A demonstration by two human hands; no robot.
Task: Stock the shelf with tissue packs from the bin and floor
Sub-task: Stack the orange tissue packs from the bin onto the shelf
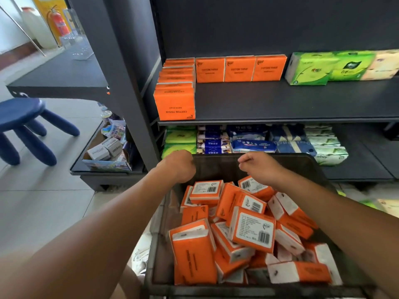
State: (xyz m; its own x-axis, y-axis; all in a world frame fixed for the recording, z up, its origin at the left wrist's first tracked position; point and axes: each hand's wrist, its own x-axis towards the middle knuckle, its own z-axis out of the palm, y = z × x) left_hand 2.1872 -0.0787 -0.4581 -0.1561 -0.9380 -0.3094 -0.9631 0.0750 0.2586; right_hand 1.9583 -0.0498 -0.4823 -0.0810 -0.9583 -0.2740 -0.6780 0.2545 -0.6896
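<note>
A black bin [280, 157] in front of me holds several orange tissue packs [251, 229] lying in a jumble. On the dark shelf [280, 100], three orange packs [239, 69] stand along the back, and more orange packs [174, 104] run in a line down the left side. My left hand [179, 166] is a fist over the bin's far-left corner, its fingers hidden. My right hand [257, 167] hovers above the bin's far end with curled fingers and nothing in them.
Green and beige packs [311, 69] sit at the shelf's back right. The lower shelf carries green, blue and white packs [252, 145]. More packs [386, 206] lie on the floor to the right. A blue stool [21, 117] and a low stand with small boxes [105, 147] are at left.
</note>
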